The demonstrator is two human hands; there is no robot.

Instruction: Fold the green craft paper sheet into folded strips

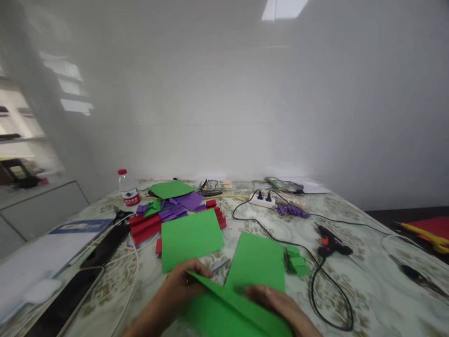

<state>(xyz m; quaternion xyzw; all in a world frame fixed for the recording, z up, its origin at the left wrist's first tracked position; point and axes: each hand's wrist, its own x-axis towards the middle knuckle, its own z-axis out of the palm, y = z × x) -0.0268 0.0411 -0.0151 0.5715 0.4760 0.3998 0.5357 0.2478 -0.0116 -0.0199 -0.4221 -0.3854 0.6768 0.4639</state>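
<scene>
Left hand: our left hand [185, 281] pinches a creased green paper sheet [217, 316], thumb and fingers closed on its edge.
Right hand: our right hand [275, 302] lies on it, fingers extended; blurred, so we cannot tell whether they grip.
Creased sheet: between our hands, nearer us than a flat green rectangular sheet [192, 236].
Right side: black glue gun with orange trigger [333, 245], well apart.

Glossy grey wall [210, 103], bright patch [284, 9] high up; shelves [26, 140] left.
</scene>
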